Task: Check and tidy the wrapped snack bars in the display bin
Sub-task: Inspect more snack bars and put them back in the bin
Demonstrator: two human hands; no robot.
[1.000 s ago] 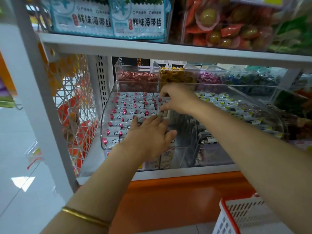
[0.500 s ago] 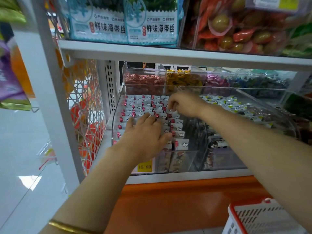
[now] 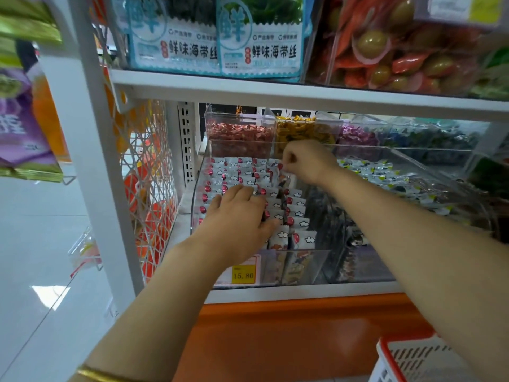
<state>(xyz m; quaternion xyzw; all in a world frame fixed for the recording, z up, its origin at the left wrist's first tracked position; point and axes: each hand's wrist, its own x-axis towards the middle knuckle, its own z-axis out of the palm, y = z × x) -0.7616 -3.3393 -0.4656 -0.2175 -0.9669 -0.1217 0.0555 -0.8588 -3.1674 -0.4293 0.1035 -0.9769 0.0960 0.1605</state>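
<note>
On the middle shelf (image 3: pixel 303 103), a clear bin (image 3: pixel 197 188) holds rows of white wrapped bars (image 3: pixel 239 172) with red spots and cloud marks. Left hand (image 3: pixel 239 219) lies palm-down on the bars near the bin's front, fingers (image 3: pixel 234 195) together and flat, thumb out to the right touching a bar edge; nothing gripped. Right hand (image 3: pixel 308 161) sits at the back right of the same rows, fingers curled and pinched at a bar top (actual grip hidden by knuckles, cannot tell if it holds one). Rightmost column of bars stands on edge, tilted forward, next to an empty dark gap in the bin. Price tag (image 3: pixel 243 274) reading 15.80 sits on the bin front, just below the left wrist. Behind the bin: small tubs (image 3: pixel 239 133) of red, yellow and purple sweets. Right of it, another clear bin of white-green packets (image 3: pixel 385 175). Gold bangle (image 3: pixel 93 374) on left forearm. White-red basket (image 3: pixel 407 357) at bottom right. Seaweed packs (image 3: pixel 217 37) on the upper shelf.
</note>
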